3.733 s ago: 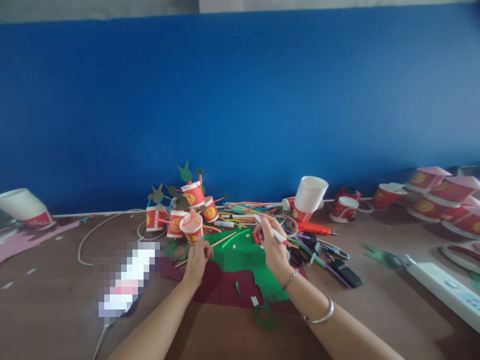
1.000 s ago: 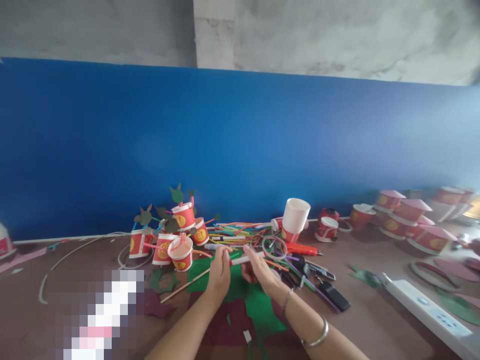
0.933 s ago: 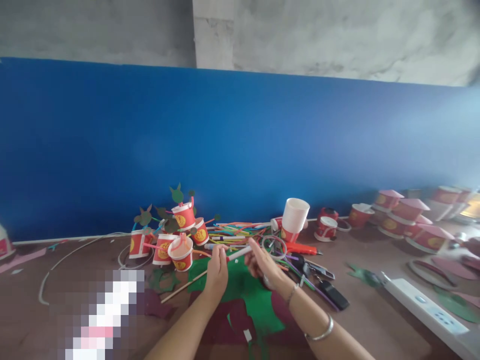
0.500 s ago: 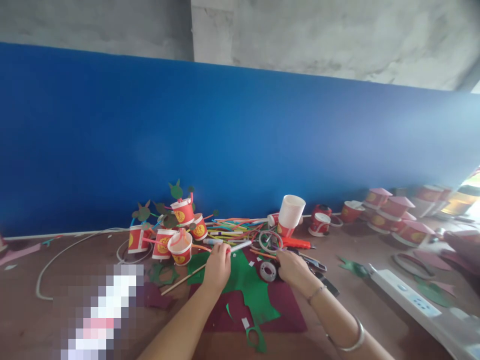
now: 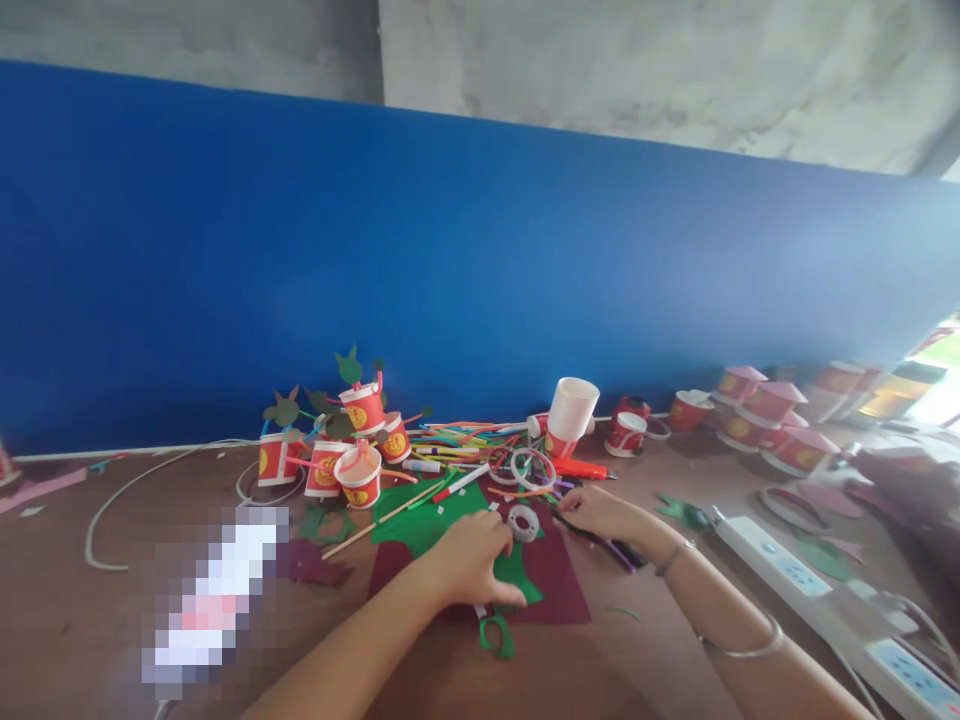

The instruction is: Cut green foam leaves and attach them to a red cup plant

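The left hand (image 5: 469, 560) is above the middle of the green paper (image 5: 420, 530), its grip wide, with the thumb well apart from the bent fingers and nothing visible between them; whether it touches the paper, I cannot tell. The green paper lies on the counter (image 5: 645, 670), partly over a maroon sheet (image 5: 562, 590); it is bright and flat, with curved, uneven cut edges, and a few tiny white scraps are scattered on it; the hand hides part of its middle. The maroon sheet shows below and to the right of it, dark and matte; a green ring-shaped scrap (image 5: 507, 640) overlaps its near edge.

The right hand (image 5: 600, 512) is low beside the maroon sheet, its fingers bent in a narrow grip at a slim dark thing (image 5: 577, 530); whether they hold it or only touch it, I cannot tell. A white roll (image 5: 513, 524) lies between the two hands; beyond the left hand, a red-and-white marker (image 5: 461, 483) lies slantwise over the green paper's far edge, and a thin wooden stick (image 5: 375, 524) crosses its left part.
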